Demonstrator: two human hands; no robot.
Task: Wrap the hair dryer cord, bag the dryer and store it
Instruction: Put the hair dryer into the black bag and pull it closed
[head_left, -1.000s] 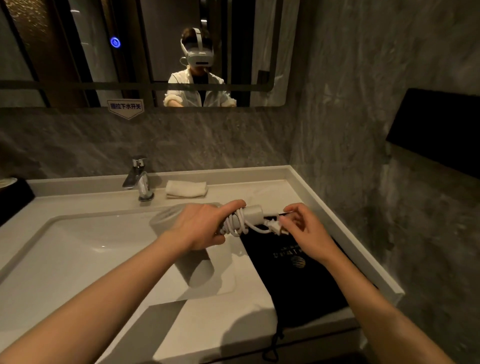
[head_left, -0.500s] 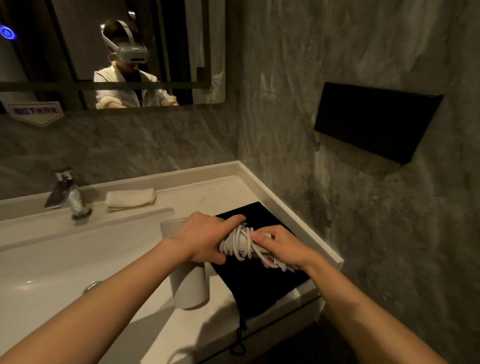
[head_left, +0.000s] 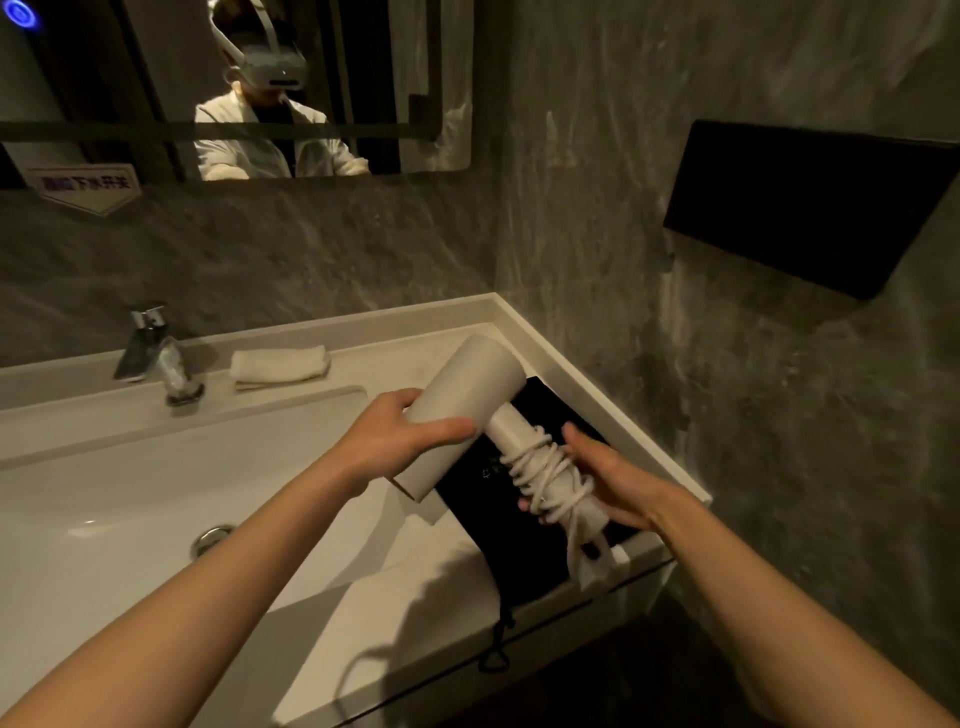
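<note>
A white hair dryer (head_left: 467, 395) is held above the right end of the sink counter. My left hand (head_left: 400, 441) grips its barrel. The white cord (head_left: 545, 473) is wound around the handle, and my right hand (head_left: 602, 473) cups the handle and coils from below. The plug end (head_left: 592, 561) dangles beneath the handle. A black drawstring bag (head_left: 478, 478) lies flat on the counter under the dryer, its drawstring loop (head_left: 496, 654) hanging over the front edge.
A white basin (head_left: 130, 499) with a chrome faucet (head_left: 156, 358) fills the left. A folded white towel (head_left: 280, 364) lies behind it. A grey stone wall rises at the right with a black box (head_left: 810, 202) mounted on it. A mirror (head_left: 234, 88) hangs above.
The dryer has been turned so its barrel points up and away. My left hand shifted from the handle to the barrel, and my right hand now cups the wrapped handle.
</note>
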